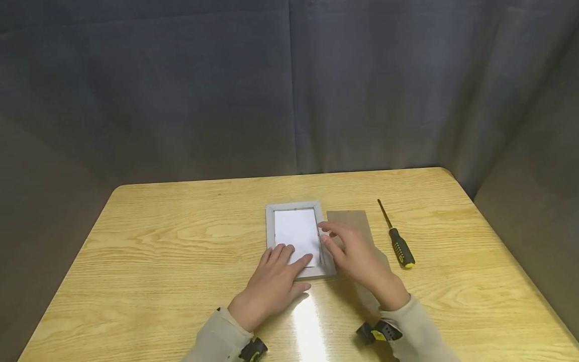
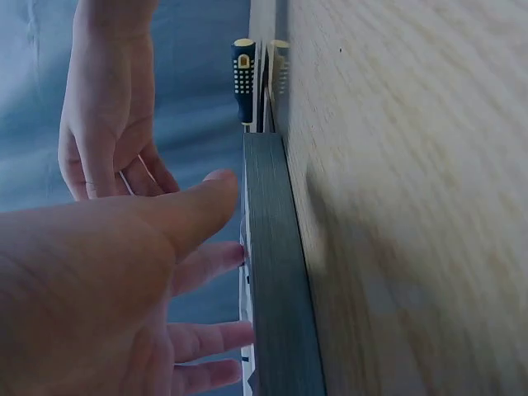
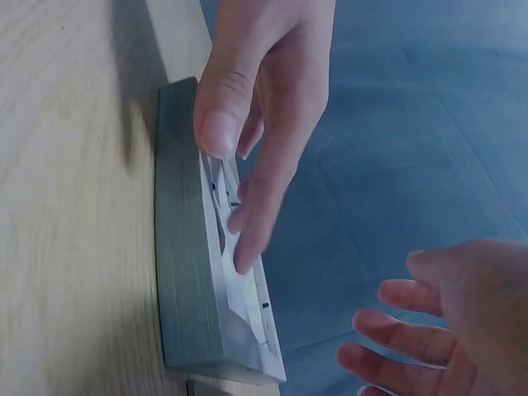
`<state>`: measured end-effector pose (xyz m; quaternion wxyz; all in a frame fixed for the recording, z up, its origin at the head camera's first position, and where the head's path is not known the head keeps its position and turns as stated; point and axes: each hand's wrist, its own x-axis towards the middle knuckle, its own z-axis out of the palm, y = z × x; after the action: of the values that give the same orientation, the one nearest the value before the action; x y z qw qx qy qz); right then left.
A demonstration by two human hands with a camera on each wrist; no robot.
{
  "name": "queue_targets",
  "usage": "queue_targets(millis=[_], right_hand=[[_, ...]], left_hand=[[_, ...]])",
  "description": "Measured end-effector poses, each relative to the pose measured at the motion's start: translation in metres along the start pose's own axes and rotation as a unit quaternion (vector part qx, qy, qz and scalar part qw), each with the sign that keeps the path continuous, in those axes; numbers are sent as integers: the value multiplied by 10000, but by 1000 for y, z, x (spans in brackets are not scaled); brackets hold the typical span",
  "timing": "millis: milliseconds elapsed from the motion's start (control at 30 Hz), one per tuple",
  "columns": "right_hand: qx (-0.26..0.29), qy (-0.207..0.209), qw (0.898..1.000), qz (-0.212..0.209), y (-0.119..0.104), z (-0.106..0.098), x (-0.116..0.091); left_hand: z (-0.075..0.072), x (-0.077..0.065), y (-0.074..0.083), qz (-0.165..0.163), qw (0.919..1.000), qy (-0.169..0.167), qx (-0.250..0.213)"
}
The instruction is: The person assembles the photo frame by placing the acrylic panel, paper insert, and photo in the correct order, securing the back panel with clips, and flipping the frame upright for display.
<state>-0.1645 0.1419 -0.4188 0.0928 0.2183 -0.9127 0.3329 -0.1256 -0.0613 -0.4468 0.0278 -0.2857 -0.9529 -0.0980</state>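
A grey picture frame (image 1: 327, 269) lies face down on the table, a white sheet (image 1: 296, 229) filling its recess. My left hand (image 1: 273, 281) rests on the frame's lower left part, its spread fingertips touching the sheet. In the right wrist view, the left hand (image 3: 276, 107) has its index finger along the white sheet (image 3: 241, 289). Above the frame's right border hovers my right hand (image 1: 359, 256), fingers loosely bent and holding nothing. The right wrist view shows a gap between the right hand (image 3: 445, 330) and the frame (image 3: 186, 247).
A brown backing board (image 1: 348, 218) lies right of the frame, partly hidden under the right hand and forearm. Farther right is a screwdriver (image 1: 400, 249) with a black and yellow handle, its shaft pointing away. Dark curtains (image 1: 289, 90) surround the wooden table (image 1: 181, 241).
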Motion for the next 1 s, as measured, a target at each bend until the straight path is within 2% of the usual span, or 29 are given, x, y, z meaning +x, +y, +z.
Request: queue_targets(millis=[167, 333, 633, 733, 867, 1000], right_hand=[[-78, -12, 10000, 1, 4, -2, 1], [-50, -70, 10000, -23, 4, -1, 0], [78, -138, 9999, -51, 2, 1, 1], [68, -143, 9999, -46, 1, 2, 1], [54, -184, 9998, -64, 1, 2, 0], [23, -215, 9997, -91, 1, 3, -1]], left_hand=[[-4, 4, 3, -120, 9991, -393, -65], [-5, 8, 5, -70, 9984, -560, 39], [-7, 21, 11, 355, 9986, -289, 276], [-6, 26, 11, 415, 9980, -244, 408], [-2, 32, 8, 487, 9967, -14, 646], [0, 34, 6, 465, 9968, 145, 642]])
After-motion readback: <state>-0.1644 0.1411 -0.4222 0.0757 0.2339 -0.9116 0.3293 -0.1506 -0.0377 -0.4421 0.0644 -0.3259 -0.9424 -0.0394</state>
